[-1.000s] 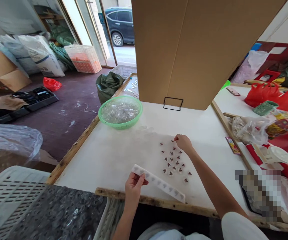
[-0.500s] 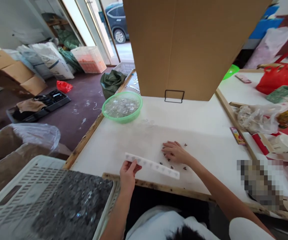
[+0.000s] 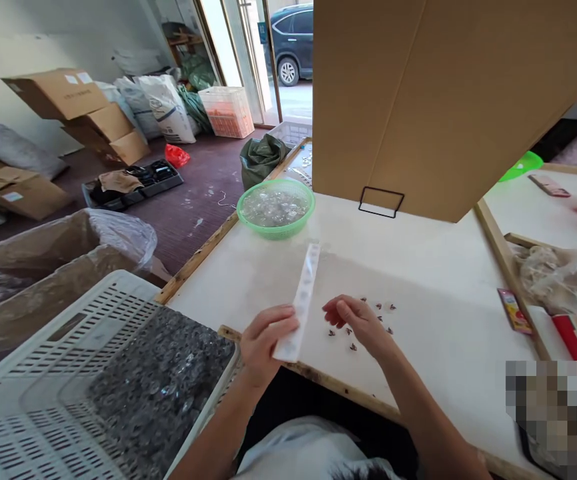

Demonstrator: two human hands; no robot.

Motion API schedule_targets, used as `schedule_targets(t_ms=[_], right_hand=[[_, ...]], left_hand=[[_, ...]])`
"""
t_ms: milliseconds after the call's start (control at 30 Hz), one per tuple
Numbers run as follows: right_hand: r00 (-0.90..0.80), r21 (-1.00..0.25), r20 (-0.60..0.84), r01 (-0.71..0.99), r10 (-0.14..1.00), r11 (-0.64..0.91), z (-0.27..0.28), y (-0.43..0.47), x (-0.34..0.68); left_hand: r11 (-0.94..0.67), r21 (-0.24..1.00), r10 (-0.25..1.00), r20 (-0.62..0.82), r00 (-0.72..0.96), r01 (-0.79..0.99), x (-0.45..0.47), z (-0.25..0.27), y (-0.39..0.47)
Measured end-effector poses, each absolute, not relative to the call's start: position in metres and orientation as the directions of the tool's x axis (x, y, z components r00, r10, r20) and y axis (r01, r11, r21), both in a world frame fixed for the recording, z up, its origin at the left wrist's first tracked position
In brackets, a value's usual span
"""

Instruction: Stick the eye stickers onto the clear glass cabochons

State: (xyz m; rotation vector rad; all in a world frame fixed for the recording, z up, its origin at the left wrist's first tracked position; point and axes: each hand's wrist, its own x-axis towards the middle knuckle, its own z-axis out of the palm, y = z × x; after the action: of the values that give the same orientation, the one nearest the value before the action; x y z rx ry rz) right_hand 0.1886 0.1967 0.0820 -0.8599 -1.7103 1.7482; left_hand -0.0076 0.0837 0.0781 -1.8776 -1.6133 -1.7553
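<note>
A narrow white strip (image 3: 306, 287) with a row of faint marks stands tilted over the near edge of the white tabletop (image 3: 438, 280). My left hand (image 3: 264, 340) grips its lower end between thumb and fingers. To the right of the strip, my right hand (image 3: 361, 323) hovers just above the table with its fingers curled together. Whether it pinches anything is hidden. Several small dark pieces (image 3: 353, 347) lie scattered on the table around and beneath that hand.
A green basin (image 3: 275, 233) full of clear pieces sits at the table's left side. Below left is a white crate (image 3: 93, 337) of clear pieces. A large cardboard box (image 3: 393, 100) blocks the far side, with a black wire frame (image 3: 381, 215) at its base. A wooden ledge (image 3: 513, 287) borders the right.
My left hand has swung the strip from lying nearly crosswise to pointing away from me. My right hand has drawn back from the small pieces, its fingers now curled. The view has turned left.
</note>
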Motion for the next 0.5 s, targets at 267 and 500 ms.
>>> schedule_targets(t_ms=[267, 500], right_hand=[[-0.79, -0.942, -0.103, -0.118, 0.604, -0.314, 0.083, 0.17, 0.158], [-0.78, -0.983, -0.145, 0.044, 0.609, -0.178, 0.067, 0.18, 0.164]], left_hand=[[-0.528, 0.499, 0.634, 0.77, -0.072, 0.687, 0.008, 0.066, 0.093], [-0.213, 0.975, 0.887, 0.221, -0.405, 0.066, 0.014, 0.057, 0.091]])
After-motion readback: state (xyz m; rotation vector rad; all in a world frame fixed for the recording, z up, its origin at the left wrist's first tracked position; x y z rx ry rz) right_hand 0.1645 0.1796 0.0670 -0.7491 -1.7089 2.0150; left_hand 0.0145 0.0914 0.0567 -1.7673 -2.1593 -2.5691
